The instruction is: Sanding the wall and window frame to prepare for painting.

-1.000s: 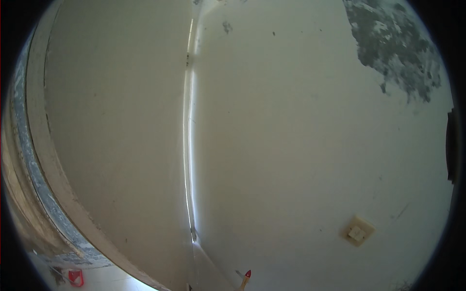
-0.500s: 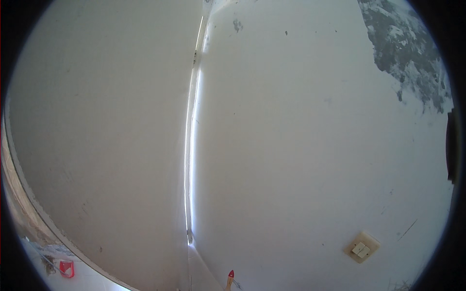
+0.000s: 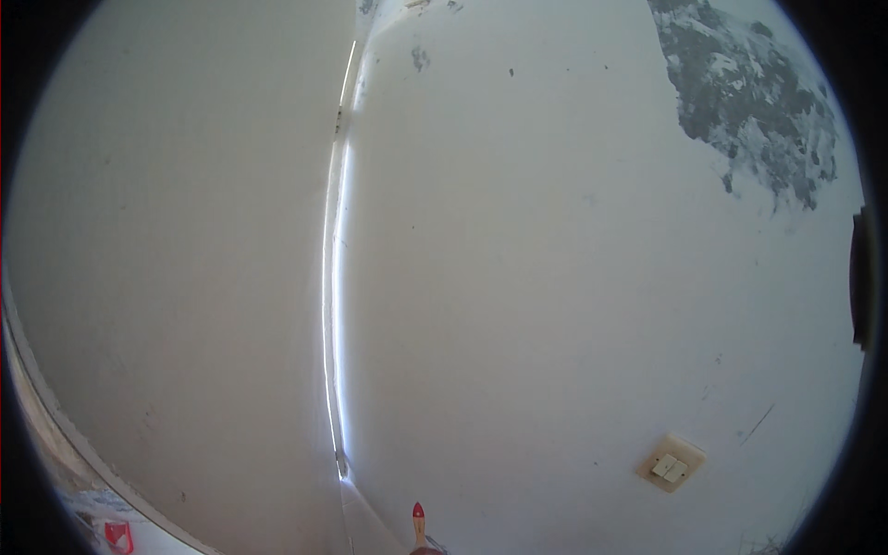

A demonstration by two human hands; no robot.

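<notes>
Neither of my hands shows in the head view. At the bottom edge, a thin wooden stick with a red tip point(image 3: 418, 524) pokes up, probably a brush handle; what holds it is below the frame. White walls fill the view, meeting at a corner point(image 3: 333, 277) that runs from top to bottom left of centre.
A beige double light switch point(image 3: 670, 465) sits low on the right wall. A patch of bare grey plaster point(image 3: 749, 88) shows at the upper right. A dark object point(image 3: 860, 277) sits at the right rim. A curved ledge with a red item point(image 3: 118, 534) is at the lower left.
The view has swung left and up: the curved ledge at the left has slid mostly out of frame, and the switch and red-tipped stick have shifted slightly.
</notes>
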